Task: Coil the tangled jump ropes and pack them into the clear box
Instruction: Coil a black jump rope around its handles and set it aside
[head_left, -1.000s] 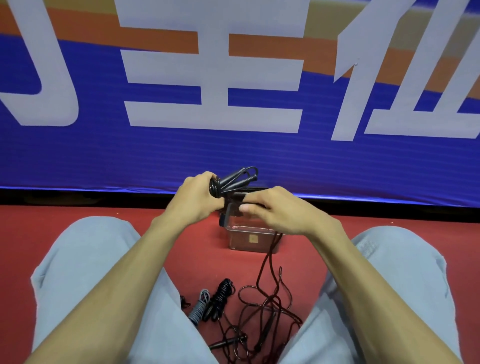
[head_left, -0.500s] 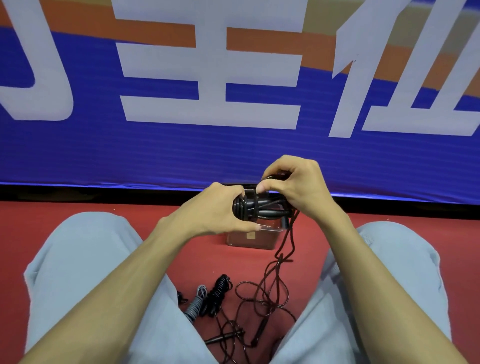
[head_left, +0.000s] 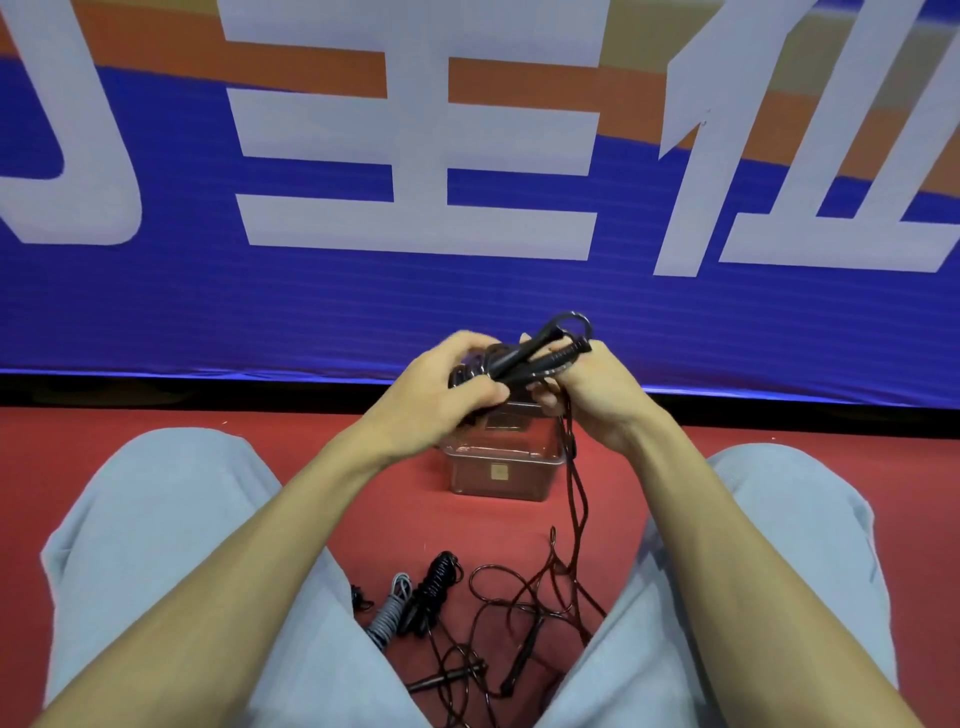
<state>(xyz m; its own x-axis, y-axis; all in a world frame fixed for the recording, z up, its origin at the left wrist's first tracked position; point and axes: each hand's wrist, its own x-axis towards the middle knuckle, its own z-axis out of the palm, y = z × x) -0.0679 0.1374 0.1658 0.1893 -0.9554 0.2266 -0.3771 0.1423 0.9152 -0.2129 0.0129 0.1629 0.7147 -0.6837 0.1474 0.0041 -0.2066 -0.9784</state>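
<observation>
Tangle first: loose jump ropes sprawl on the red floor between the knees, one dark strand climbing to the hands. Beyond sits the clear box, just below them. The left hand clenches the black coil; the right hand, over its top a moment ago, now pinches the strand beneath — another turn wound, I'd say, packing near.
</observation>
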